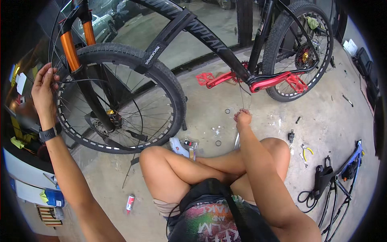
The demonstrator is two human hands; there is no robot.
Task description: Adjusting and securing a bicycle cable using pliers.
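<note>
A black mountain bike (213, 40) stands across the far side, with orange fork legs (71, 51) and red crank arms (274, 80). My left hand (45, 88) is raised beside the fork, its fingers pinched on a black cable (86, 80) that runs across the fork leg. Low below the cranks, my right hand (243, 118) is closed on a thin cable (241, 98) hanging from the bottom of the frame. The front wheel (175, 94) rises in front of me, between my two hands. A black strap (171, 37) ties this wheel to the down tube.
Yellow-handled pliers (308, 150), a small black tool (291, 136) and black rings (218, 143) lie on the concrete floor. Near my knees are a pale blue bottle (177, 147) and a red-and-white tube (130, 203). At right stands a blue-and-black frame stand (338, 183).
</note>
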